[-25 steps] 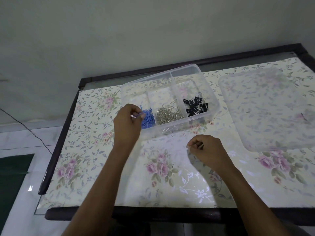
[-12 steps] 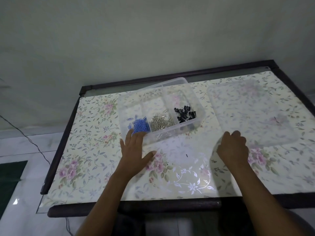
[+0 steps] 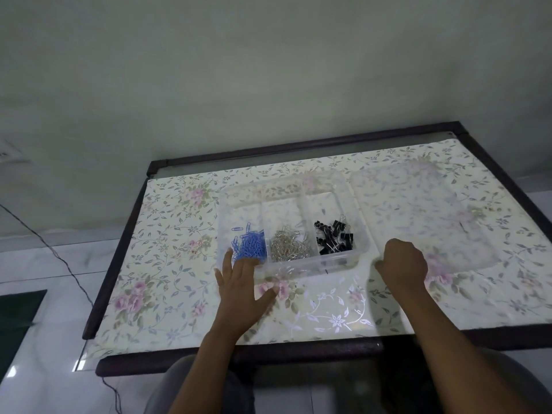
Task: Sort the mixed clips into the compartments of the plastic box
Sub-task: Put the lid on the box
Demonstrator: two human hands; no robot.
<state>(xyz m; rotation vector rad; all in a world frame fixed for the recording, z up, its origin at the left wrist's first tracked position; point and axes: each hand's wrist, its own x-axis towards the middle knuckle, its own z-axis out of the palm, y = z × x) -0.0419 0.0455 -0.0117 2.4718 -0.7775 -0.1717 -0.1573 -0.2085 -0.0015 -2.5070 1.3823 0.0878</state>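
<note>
A clear plastic box [image 3: 313,266] with several compartments stands on the floral table. Its front row holds blue paper clips [image 3: 249,247] on the left, silver paper clips [image 3: 288,248] in the middle and black binder clips [image 3: 334,239] on the right. The back compartments look empty. My left hand [image 3: 243,291] lies flat with its fingers spread, and the fingertips touch the box's front left corner. My right hand [image 3: 403,261] has its fingers curled over the near left corner of the translucent lid [image 3: 433,210], just right of the box.
The table has a dark wooden frame [image 3: 239,352] and a floral cover, and it stands against a plain wall. A thin black cable [image 3: 59,258] runs down over the tiled floor on the left. My knees show below the front edge.
My left hand left the blue clips and now lies flat at the box's front corner. My right hand moved from the table right to the lid's corner and curled. The view tilted up.
</note>
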